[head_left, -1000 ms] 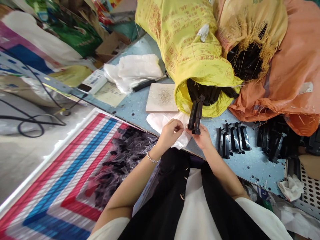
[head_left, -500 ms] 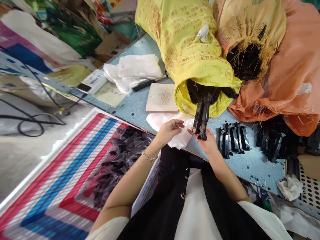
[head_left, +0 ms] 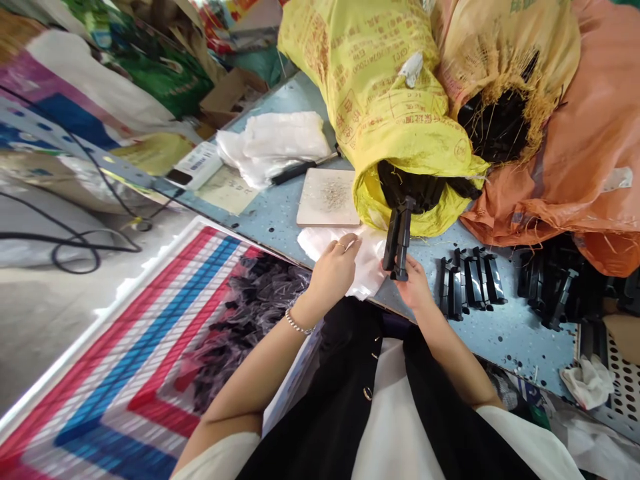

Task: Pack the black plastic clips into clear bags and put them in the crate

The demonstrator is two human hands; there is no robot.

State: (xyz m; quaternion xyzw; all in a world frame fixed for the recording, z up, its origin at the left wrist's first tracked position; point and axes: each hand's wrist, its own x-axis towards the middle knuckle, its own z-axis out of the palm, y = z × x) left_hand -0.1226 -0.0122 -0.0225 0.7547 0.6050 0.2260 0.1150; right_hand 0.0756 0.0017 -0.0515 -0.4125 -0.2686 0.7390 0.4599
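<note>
Pinched at its near end, the black part sits in the fingers of the right hand, its far end pointing toward the open mouth of the yellow sack. More dark parts fill that mouth. Left of the part, the left hand is over a white bag, fingers bent; whether they are closed on the film, I cannot tell. The bag lies near the front edge of the blue table, just in front of a pale board with crumbs on it.

Beyond the board, to the left, is a white bundle, with a black handle beside it. To the right of the right hand, a row of black parts lies side by side, and a loose heap lies farther right, by the orange sack. Below the table, on the left, dark wrapped pieces lie on striped cloth.
</note>
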